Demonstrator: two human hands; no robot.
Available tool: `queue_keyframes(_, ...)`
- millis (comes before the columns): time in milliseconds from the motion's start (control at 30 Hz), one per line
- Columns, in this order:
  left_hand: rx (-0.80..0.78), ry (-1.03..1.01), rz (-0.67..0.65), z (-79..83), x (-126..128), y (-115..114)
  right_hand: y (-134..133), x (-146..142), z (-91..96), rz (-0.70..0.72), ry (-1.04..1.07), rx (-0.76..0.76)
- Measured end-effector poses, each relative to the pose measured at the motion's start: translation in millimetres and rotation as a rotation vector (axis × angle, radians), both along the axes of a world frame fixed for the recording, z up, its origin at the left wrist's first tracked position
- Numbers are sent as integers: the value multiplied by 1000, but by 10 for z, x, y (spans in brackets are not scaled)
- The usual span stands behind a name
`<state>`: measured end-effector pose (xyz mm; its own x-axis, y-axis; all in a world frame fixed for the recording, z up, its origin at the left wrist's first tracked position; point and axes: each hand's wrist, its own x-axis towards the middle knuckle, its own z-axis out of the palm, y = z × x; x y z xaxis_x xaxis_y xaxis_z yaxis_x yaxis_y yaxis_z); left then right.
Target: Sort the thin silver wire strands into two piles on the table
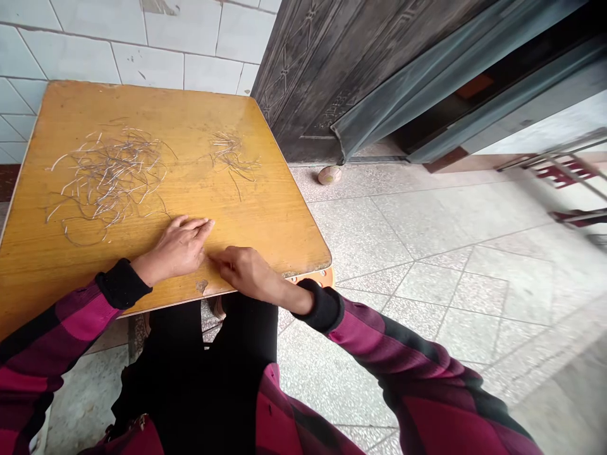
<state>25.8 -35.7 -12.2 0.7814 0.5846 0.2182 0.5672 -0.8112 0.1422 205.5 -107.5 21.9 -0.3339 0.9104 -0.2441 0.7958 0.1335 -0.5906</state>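
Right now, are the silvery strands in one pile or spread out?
Spread out: the silvery strands lie in two loose tangles on the wooden tabletop.

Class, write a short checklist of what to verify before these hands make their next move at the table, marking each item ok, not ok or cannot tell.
1. Left hand resting on the yellow wood-grain table top: ok.
2. Right hand pinching a strand: cannot tell.
3. Large tangled pile of thin silvery strands apart from both hands: ok.
4. Small tuft of thin silvery strands apart from the large pile: ok.
5. Table top undamaged near the hands: not ok, a small chipped patch shows.
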Motion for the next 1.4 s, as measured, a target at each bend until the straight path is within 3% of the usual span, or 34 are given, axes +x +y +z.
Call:
queue_keyframes(67,4,0,-2,-5,-3,-4,-32,-25,33,113,-296,146)
queue_keyframes(133,9,2,-3,-7,-5,-10,-67,-62,43,214,-475,194)
queue_keyframes(400,-18,30,-14,-1,-13,-18,-46,56,33,523,-640,406)
queue_keyframes(633,-24,5,9,-27,-13,-19,234,310,-110,676,-553,631)
queue_keyframes(933,-68,20,0,5,-18,-23,370,388,-292,697,-304,940)
queue_keyframes(1200,-61,-11,-32,-29,-49,17,599,422,-394,734,-37,880)
queue_keyframes(1400,-29,-41,-51,-52,-67,37,589,609,-504,470,206,748)
